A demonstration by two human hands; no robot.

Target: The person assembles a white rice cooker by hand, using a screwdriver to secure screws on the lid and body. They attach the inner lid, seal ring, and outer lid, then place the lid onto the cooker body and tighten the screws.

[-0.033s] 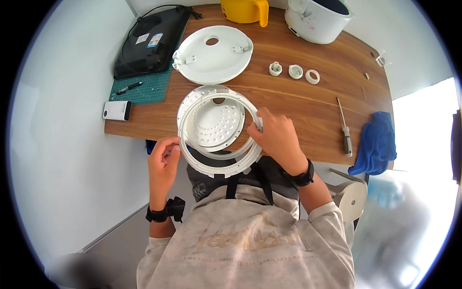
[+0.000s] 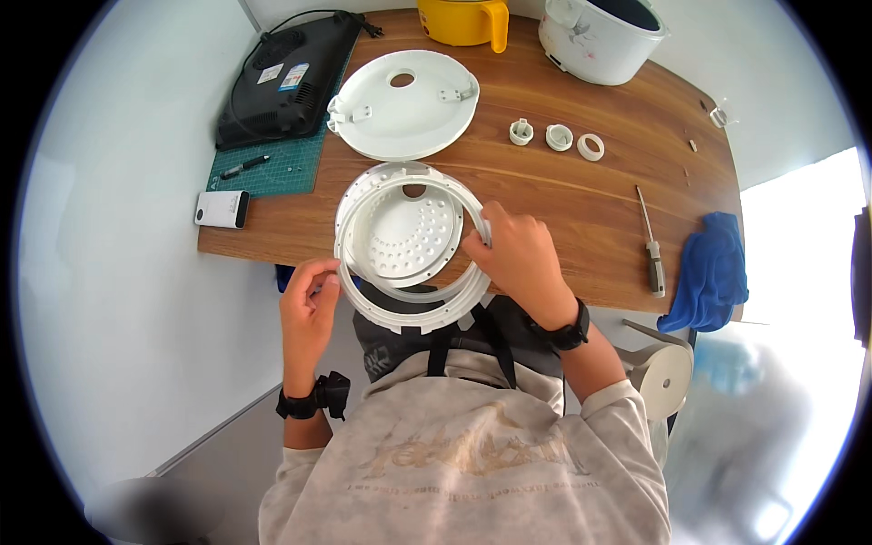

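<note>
- The ring is held before the person, partly beyond the near edge of the tabletop.
- It looks like light, stiff, smooth plastic; forced bending may crack it.
- Right hand: its grip grasps the rim at 3 o'clock.
- Left hand: fingertips touch at 9 o'clock; whether they pinch, I cannot tell.
- These opposite sides seem suitable for holding.
- Dotted plate, seen through the ring, could obstruct; lid is at 12 o'clock.
- Screwdriver, at 3 o'clock, lies well apart.

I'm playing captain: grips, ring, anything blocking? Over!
Left grip at white ring, left rim; right grip pinching right side. Nothing visibly blocking; dimpled disc shows through ring.
</note>
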